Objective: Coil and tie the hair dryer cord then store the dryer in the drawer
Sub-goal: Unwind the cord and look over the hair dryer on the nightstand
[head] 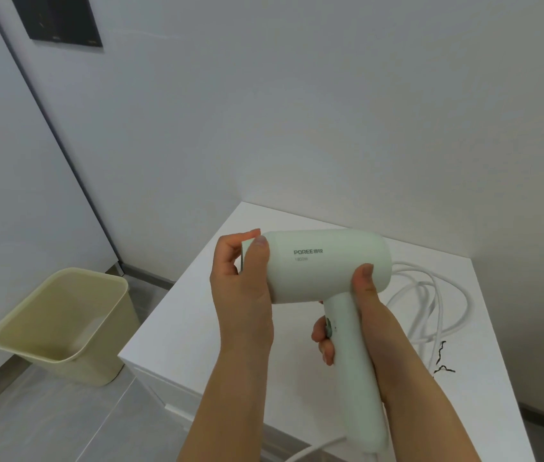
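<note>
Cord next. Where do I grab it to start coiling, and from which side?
Probably the white cord where its loose loops overlap on the cabinet top, right of the dryer. Come from above with the left hand, which only pinches the nozzle; the right hand grips the handle.

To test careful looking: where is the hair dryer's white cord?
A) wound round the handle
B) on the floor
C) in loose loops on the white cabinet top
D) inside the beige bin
C: the cord loops untied across the cabinet top, right of the hair dryer.
</note>
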